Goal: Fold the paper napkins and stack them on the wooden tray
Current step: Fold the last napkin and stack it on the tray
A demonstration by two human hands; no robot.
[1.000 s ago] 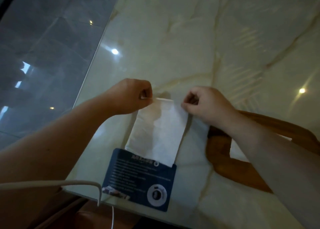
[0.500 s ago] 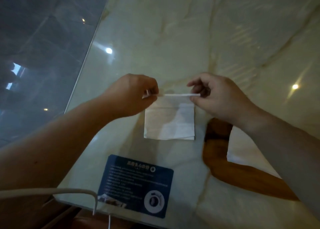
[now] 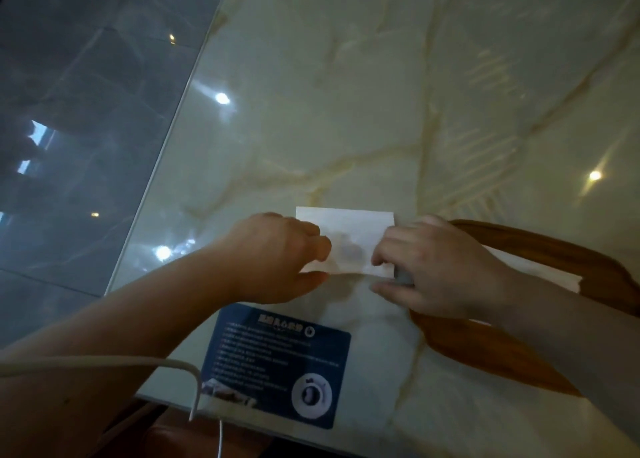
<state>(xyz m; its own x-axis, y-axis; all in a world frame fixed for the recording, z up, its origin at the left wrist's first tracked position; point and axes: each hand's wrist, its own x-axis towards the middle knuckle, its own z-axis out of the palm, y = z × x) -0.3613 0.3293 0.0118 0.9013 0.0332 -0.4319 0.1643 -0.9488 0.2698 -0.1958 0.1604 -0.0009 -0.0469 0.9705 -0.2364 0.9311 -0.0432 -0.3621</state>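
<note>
A white paper napkin (image 3: pixel 349 227) lies folded flat on the marble table. My left hand (image 3: pixel 277 260) grips its near left edge and my right hand (image 3: pixel 426 267) grips its near right edge; both pinch the paper. The wooden tray (image 3: pixel 485 350) sits just right of the napkin, partly under my right forearm. A white napkin (image 3: pixel 540 270) lies in the tray.
A blue printed card (image 3: pixel 277 364) lies on the marble table (image 3: pixel 346 111) near its front edge. A white cable (image 3: pixel 138 362) crosses my left forearm. The table's left edge drops to a dark tiled floor (image 3: pixel 69 111).
The long napkin has been folded in half away from me into a shorter rectangle. Both hands moved from its far edge down to its near edge.
</note>
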